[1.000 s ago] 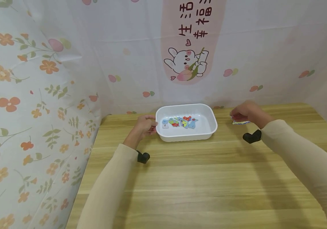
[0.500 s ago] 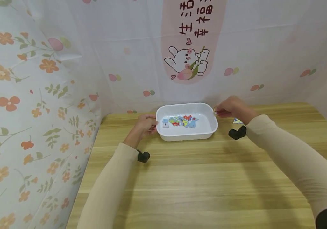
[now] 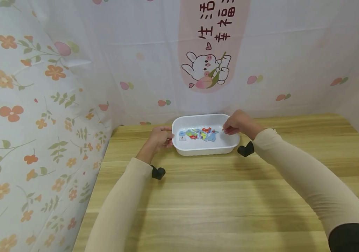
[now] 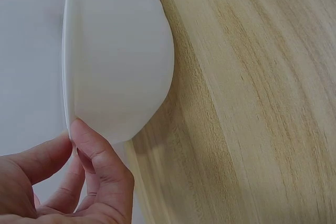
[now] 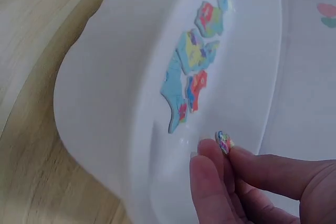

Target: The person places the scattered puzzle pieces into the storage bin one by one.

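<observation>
A white plastic basin stands against the cloth backdrop. My left hand pinches its left rim between thumb and fingers, seen close in the left wrist view. Over the basin's right end, my right hand holds a small multicoloured puzzle piece between thumb and fingertips. Several flat, irregular puzzle pieces lie on the basin floor, among them a light-blue piece, a yellow one and a red-and-blue one. My fingers cover most of the held piece.
The basin rests on a wood-grain table. A floral cloth hangs along the left side, and a white printed cloth rises behind. Dark wrist-camera mounts stick out below each wrist.
My right hand has moved left from the table at right to over the basin, bringing a puzzle piece. A piece seen on the table earlier is now out of sight. My left hand has stayed put.
</observation>
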Demonstrator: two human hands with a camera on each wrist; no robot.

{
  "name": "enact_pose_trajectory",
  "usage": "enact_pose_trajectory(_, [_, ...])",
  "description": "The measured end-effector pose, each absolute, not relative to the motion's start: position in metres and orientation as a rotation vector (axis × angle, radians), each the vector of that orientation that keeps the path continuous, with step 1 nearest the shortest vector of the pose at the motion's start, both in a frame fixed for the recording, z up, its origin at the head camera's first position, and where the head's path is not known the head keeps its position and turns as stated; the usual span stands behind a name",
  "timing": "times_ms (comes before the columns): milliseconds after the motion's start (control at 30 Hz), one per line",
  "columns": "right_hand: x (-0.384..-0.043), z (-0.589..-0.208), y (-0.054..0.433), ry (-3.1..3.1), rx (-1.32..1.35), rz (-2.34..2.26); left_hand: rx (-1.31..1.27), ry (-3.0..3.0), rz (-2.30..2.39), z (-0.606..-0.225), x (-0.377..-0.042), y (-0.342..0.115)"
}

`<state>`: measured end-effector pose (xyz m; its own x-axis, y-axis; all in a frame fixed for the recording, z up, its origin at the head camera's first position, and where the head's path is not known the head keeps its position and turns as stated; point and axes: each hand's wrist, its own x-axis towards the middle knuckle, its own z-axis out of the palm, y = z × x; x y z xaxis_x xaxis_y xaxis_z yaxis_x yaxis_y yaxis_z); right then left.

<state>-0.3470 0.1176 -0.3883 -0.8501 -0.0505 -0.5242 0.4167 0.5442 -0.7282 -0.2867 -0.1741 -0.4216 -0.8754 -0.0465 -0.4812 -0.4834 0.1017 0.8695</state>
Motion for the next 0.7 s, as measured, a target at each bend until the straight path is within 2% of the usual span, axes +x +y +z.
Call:
enact_pose_trajectory(500, [-0.357, -0.413, 0.101, 2.385, 0.318, -1.094, -0.510, 2.056, 1.838, -0.424, -0.288, -0.175])
enact_pose_trajectory(700, [-0.360, -0.421, 0.096, 2.525, 0.232, -0.871, -0.518, 2.047, 1.840, -0.424, -0.288, -0.175])
